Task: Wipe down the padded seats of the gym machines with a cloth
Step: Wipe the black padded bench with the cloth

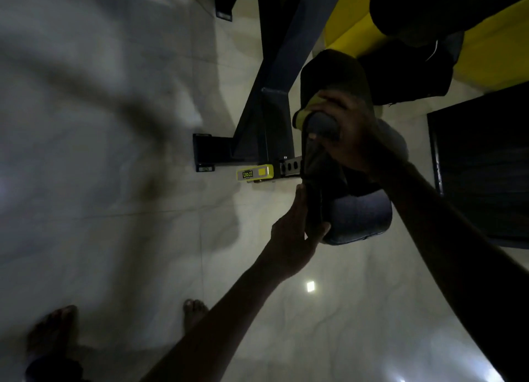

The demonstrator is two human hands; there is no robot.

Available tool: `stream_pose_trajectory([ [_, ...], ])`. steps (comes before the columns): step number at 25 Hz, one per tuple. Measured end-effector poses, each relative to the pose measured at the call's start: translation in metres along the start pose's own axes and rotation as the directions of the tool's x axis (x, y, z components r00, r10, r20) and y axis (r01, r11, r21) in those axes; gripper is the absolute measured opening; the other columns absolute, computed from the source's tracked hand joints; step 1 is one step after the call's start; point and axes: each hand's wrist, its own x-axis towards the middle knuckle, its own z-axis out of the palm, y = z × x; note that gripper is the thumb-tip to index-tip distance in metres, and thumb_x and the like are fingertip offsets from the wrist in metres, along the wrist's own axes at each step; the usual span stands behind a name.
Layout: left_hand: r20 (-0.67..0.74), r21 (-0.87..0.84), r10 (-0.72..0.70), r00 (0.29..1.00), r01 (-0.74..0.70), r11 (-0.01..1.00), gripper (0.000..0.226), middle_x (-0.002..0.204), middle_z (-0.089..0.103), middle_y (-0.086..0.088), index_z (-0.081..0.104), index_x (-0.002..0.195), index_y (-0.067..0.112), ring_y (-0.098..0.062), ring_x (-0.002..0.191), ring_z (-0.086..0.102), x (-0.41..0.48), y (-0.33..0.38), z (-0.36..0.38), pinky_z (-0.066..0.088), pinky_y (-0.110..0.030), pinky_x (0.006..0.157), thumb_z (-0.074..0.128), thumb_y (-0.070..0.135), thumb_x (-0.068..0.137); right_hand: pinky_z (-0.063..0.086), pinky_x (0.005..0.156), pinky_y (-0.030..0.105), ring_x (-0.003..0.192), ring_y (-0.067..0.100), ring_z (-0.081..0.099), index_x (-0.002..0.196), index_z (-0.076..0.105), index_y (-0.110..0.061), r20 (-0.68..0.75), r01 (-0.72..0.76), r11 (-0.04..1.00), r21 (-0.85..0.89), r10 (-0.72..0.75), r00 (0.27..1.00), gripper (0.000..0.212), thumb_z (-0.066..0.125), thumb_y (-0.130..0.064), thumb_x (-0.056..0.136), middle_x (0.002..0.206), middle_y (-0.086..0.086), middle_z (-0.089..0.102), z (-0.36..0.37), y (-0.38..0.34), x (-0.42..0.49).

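Head view, dim and partly blurred. Landmark: the padded seat, a dark rounded cushion on the machine's dark frame. Right hand, above the seat, is clamped around a rounded grey roller pad, with a yellow-green cloth pinched under its fingers on the frame side. Left hand rests against the seat's frame-side edge, fingers closed on a dark flap of material hanging from the roller down past the seat; whether this flap belongs to the cloth cannot be told. Bare feet stand on glossy floor tiles below the seat.

Risks, as judged: poor light may leave seat areas unwiped; the bunched cloth could slip free; damp tiles under bare feet invite a slip.
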Motion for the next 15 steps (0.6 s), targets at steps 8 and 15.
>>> stream_pose_trajectory([
  [8, -0.237, -0.01, 0.005, 0.971, -0.008, 1.0, 0.071, 0.162, 0.026, 0.011, 0.014, 0.158, 0.031, 0.012, 0.139, 0.02, -0.011, -0.006, 0.022, 0.027, -0.027, 0.12, 0.05, 0.052, 0.1, 0.044, 0.099, 0.064, 0.137, 0.039, 0.046, 0.132, 0.056, -0.019, -0.037, 0.041, 0.99, -0.133, -0.046, 0.998, 0.056, 0.049, -0.04, 0.08, 0.146, 0.007, 0.053, 0.009, -0.013, 0.011],
  [15, -0.303, 0.127, 0.031, 0.953, 0.008, 0.992, 0.068, 0.159, 0.033, 0.011, 0.024, 0.158, 0.025, 0.008, 0.142, 0.023, -0.009, -0.009, 0.027, 0.012, -0.016, 0.113, 0.046, 0.053, 0.1, 0.037, 0.112, 0.06, 0.147, 0.032, 0.037, 0.136, 0.053, -0.021, -0.01, 0.096, 0.986, -0.139, -0.099, 0.995, 0.065, 0.059, -0.057, 0.082, 0.152, 0.002, 0.047, 0.02, -0.004, -0.006],
])
